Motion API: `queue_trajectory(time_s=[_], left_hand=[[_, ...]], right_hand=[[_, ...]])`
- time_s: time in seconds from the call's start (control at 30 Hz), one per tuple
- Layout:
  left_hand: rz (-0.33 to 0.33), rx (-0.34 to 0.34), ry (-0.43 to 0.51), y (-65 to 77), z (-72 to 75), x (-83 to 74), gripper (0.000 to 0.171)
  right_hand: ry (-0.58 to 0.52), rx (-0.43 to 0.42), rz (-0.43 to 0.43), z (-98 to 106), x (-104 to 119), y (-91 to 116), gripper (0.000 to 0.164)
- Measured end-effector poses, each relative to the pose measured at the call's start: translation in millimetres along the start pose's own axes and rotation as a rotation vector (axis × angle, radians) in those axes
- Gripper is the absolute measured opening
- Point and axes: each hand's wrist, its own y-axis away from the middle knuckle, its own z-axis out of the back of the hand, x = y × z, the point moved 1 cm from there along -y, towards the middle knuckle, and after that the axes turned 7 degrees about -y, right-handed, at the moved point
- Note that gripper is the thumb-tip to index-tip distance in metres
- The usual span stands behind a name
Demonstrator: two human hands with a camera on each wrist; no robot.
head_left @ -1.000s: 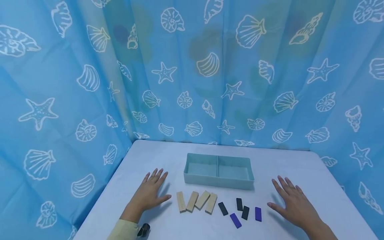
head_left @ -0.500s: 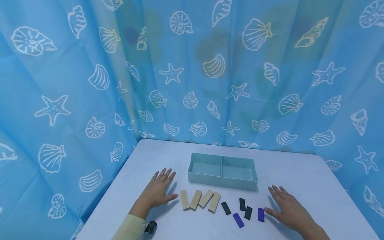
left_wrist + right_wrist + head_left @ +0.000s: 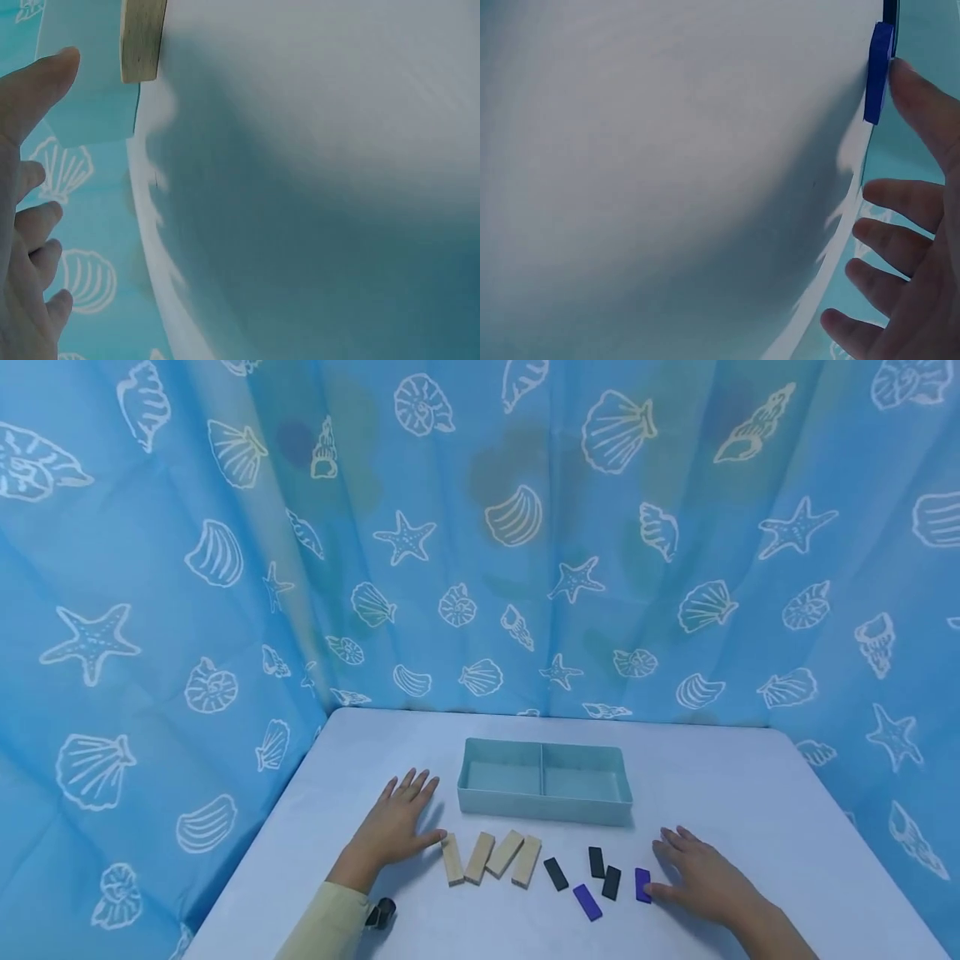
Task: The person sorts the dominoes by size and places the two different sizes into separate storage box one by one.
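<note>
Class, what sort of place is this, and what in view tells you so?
Probably a curtained-off tabletop work area, though the wider room is hidden. A blue shell-patterned curtain hangs behind and beside a white table, and loose wooden blocks lie on it.

A blue curtain hangs behind a white table and along both its sides, printed with white shells and starfish. Faint darker blotches tint its back stretch. The table's far corners are rounded.
</note>
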Motion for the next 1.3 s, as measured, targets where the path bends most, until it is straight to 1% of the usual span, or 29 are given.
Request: queue_trajectory(time_s=[0.1,0.2,0.27,0.43,0.5,0.6,0.7,0.8,0.87,0.97,1.03,1.17,1.3], left_hand=[[0.006,-0.006,0.008,-4.0,4.2,0.8,0.091],[-0.003,0.015,0.015,-7.5,5.8,0.4,0.090],[-0.011,0.024,0.010,-10.3,6.1,0.1,0.090],[-0.011,0.022,0.016,-21.3,9.3,-1.6,0.093],[-0.004,0.029,0.022,-24.8,10.4,-2.0,0.095],[-0.001,0.052,0.028,-28.4,9.2,-3.2,0.097],[-0.005,0.050,0.033,-30.8,6.1,-5.1,0.097],[-0.006,0.046,0.034,-31.2,4.8,-7.7,0.097],[-0.011,0.049,0.036,-31.7,4.5,-10.6,0.098],[-0.015,0.056,0.025,-33.4,4.5,-13.7,0.098],[-0.020,0.052,0.024,-36.0,4.3,-14.6,0.098],[-0.039,0.042,0.012,-45.3,5.6,-15.3,0.098],[-0.041,0.034,-0.002,-56.8,6.4,-15.7,0.099]], right_hand=[[-0.007,0.024,0.006,4,6,-7,0.083],[-0.004,0.064,0.014,5,8,-11,0.072],[-0.004,0.077,0.025,6,10,-12,0.067],[-0.040,0.064,0.035,8,13,-14,0.070],[-0.062,0.055,0.031,8,14,-14,0.065],[-0.075,0.051,0.017,6,15,-16,0.051],[-0.090,0.050,-0.006,7,16,-17,0.049],[-0.145,0.053,-0.040,5,18,-17,0.048],[-0.202,0.048,-0.059,1,19,-16,0.043],[-0.275,0.029,-0.060,-3,21,-15,0.034],[-0.301,0.018,-0.048,-2,22,-17,0.030],[-0.338,0.009,-0.041,4,20,-21,0.027],[-0.387,-0.023,-0.032,14,17,-27,0.026]])
